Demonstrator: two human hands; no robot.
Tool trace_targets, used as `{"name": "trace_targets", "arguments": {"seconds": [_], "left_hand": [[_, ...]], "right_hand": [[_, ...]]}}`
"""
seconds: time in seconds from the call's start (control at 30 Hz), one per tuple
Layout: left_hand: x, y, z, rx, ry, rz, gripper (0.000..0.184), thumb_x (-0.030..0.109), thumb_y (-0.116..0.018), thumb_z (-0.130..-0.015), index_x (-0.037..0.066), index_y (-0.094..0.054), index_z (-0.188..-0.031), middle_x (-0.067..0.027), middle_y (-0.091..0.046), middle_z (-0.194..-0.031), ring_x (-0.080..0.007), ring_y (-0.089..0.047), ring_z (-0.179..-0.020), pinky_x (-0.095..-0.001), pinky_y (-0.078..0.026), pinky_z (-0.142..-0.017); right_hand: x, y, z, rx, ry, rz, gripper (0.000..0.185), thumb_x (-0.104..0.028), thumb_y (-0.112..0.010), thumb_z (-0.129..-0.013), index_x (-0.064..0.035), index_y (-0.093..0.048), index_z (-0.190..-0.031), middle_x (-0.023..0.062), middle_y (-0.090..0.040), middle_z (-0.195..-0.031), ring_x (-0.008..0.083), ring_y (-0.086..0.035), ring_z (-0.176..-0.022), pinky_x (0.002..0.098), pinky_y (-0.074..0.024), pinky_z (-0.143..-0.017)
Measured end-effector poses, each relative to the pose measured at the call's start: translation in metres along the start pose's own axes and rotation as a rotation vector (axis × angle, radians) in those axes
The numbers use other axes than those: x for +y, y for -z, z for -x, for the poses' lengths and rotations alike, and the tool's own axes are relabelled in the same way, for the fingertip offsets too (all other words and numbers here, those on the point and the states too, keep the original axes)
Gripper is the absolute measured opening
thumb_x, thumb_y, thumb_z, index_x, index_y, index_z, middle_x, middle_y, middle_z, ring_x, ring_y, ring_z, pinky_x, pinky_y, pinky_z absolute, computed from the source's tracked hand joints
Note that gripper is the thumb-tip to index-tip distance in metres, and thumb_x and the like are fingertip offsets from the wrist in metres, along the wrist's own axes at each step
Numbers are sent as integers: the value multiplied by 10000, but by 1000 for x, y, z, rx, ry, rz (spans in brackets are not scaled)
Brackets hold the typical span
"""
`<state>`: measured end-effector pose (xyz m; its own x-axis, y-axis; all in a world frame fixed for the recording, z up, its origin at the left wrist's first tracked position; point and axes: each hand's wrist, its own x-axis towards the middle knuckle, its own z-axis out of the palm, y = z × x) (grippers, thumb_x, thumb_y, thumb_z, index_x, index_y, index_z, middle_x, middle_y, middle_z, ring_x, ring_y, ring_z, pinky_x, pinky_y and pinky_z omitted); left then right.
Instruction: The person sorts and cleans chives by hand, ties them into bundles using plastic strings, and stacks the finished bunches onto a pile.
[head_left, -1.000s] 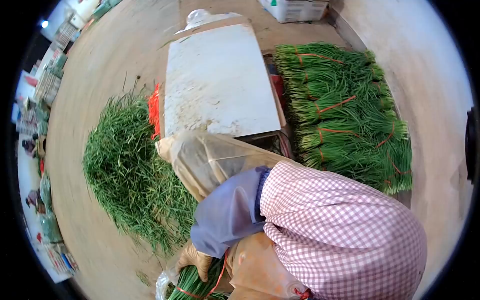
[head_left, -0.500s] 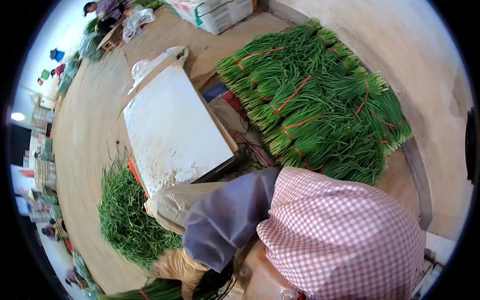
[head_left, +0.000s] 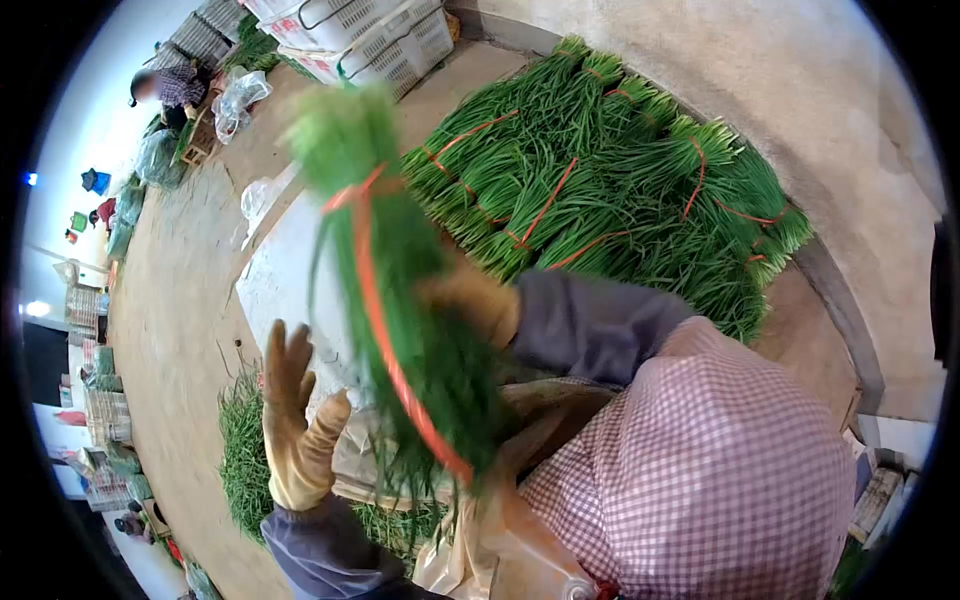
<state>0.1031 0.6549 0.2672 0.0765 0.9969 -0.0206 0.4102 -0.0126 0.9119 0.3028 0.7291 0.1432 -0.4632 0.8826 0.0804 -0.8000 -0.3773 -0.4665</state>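
Note:
A large bundle of green stalks (head_left: pixel 390 250), tied with red bands, is raised in front of me, blurred by motion. My gloved right hand (head_left: pixel 470 300) is closed round its far side, the fingers partly hidden behind the leaves. Left of the bundle, my gloved left hand (head_left: pixel 300 425) is up with its fingers spread and holds nothing. Behind the bundle lies a white board (head_left: pixel 285 270), partly covered by it. A loose heap of green leaves (head_left: pixel 245 460) is on the floor beyond my left hand.
Many tied green bundles (head_left: pixel 620 180) are piled at the right, beside the wall. White crates (head_left: pixel 370 50) are stacked at the top. A person (head_left: pixel 180 85) sits at the upper left near a clear plastic bag (head_left: pixel 238 100). More goods line the far left.
The tied bundle has come up from the lower edge to above the board, in my right hand. My left hand now shows raised and open. The view has turned, showing more crates.

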Motion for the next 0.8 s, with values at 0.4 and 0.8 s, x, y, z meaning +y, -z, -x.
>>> {"name": "trace_targets", "arguments": {"seconds": [0.4, 0.8], "left_hand": [[-89, 106, 118, 191, 416, 160, 703, 384, -594, -905, 1, -334, -1434, -242, -492, -1340, -368, -544, -1169, -478, -434, -992], [-113, 120, 168, 271, 568, 199, 700, 347, -550, -919, 32, -264, -1475, -235, -383, -1448, -421, -440, -1282, -532, -378, -1034]], "right_hand": [[-282, 329, 95, 1570, 207, 965, 768, -393, -639, -865, -6, -313, -1443, 229, -369, -1457, 348, -407, -1301, 403, -335, -1068], [-168, 352, 127, 1444, 49, 1607, 419, -274, -433, -974, -58, -502, -1326, 188, -526, -1322, 341, -540, -1168, 429, -433, -986]]}}
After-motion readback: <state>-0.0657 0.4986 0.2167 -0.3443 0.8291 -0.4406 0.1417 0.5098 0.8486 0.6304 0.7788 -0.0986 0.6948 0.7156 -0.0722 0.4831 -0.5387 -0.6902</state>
